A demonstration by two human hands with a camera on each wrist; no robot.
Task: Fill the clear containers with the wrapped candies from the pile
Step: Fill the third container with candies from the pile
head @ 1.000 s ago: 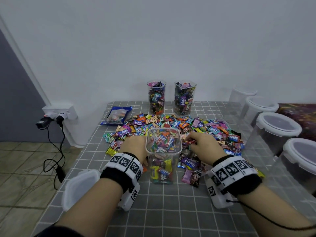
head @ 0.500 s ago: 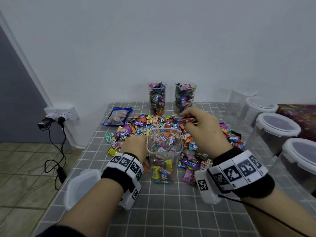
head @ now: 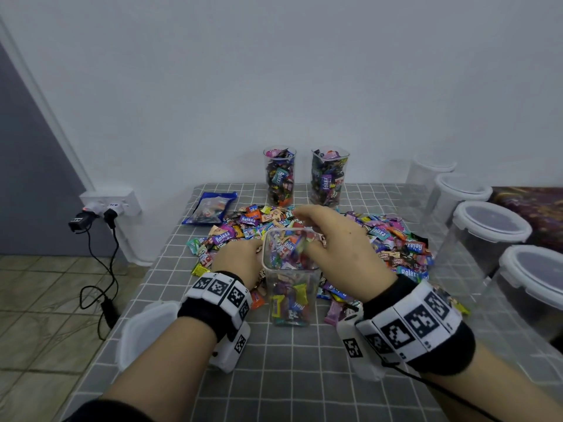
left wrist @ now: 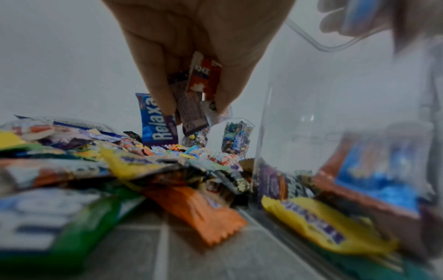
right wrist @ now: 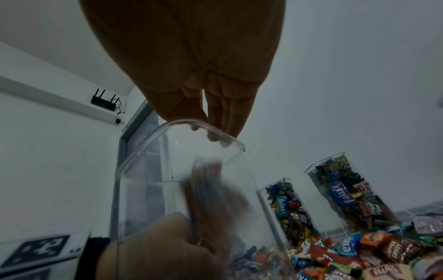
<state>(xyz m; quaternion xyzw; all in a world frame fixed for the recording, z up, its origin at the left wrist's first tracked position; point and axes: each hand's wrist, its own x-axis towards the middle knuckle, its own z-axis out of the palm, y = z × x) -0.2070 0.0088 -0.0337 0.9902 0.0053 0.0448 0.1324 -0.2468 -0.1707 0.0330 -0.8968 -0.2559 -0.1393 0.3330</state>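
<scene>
A tall clear container [head: 291, 278], partly filled with wrapped candies, stands at the table's middle, in front of the candy pile [head: 393, 239]. My right hand [head: 323, 236] hovers over its mouth with fingers pointing straight down past the rim. In the right wrist view the right hand [right wrist: 213, 130] holds nothing, and blurred candies [right wrist: 206, 191] drop inside the container [right wrist: 182, 189]. My left hand [head: 240, 257] is low in the pile just left of the container. In the left wrist view the left hand [left wrist: 196, 111] pinches a few wrapped candies [left wrist: 201, 81] above the pile.
Two full clear containers [head: 279, 175] [head: 329, 178] stand at the back by the wall. Several lidded round tubs [head: 490, 229] line the right edge. A loose lid [head: 146, 330] lies at the front left, a blue bag [head: 210, 207] at the back left. A wall socket with cables [head: 106, 205] is off the table's left.
My right hand took candies from the pile, lifted them, swung left over the container's mouth and let them fall in. The left hand has stayed in the pile beside the container.
</scene>
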